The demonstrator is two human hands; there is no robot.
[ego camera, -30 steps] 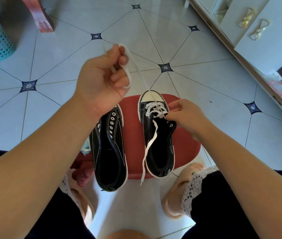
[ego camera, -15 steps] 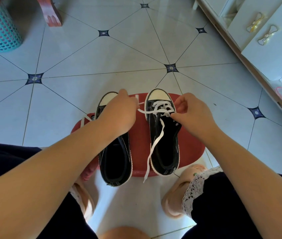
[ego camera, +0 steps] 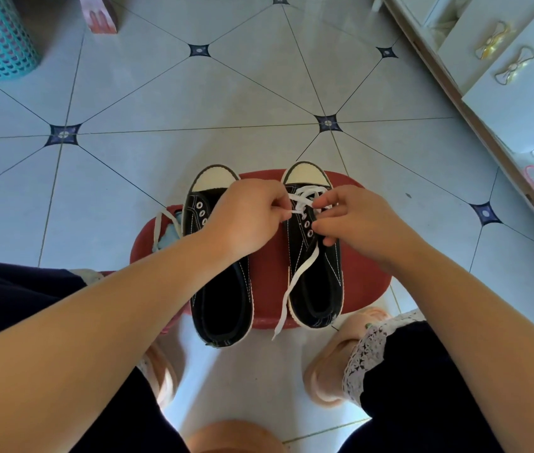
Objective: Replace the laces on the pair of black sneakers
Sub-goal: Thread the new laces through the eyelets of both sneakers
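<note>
Two black sneakers are sitting side by side on a red stool over a tiled floor. The left sneaker is standing unlaced. The left hand is pinching the tip of a white lace beside the right sneaker, while the right hand is closing narrowly on the eyelet flap. The lace looks light, flat and limp; its stiff tip seems the best place to grip.

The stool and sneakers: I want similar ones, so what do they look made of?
Stool: probably moulded plastic, red with a smooth, slightly glossy top. Sneakers: black woven fabric like canvas, matte, with white stitching, metal-looking eyelets and pale rubbery toe caps.
</note>
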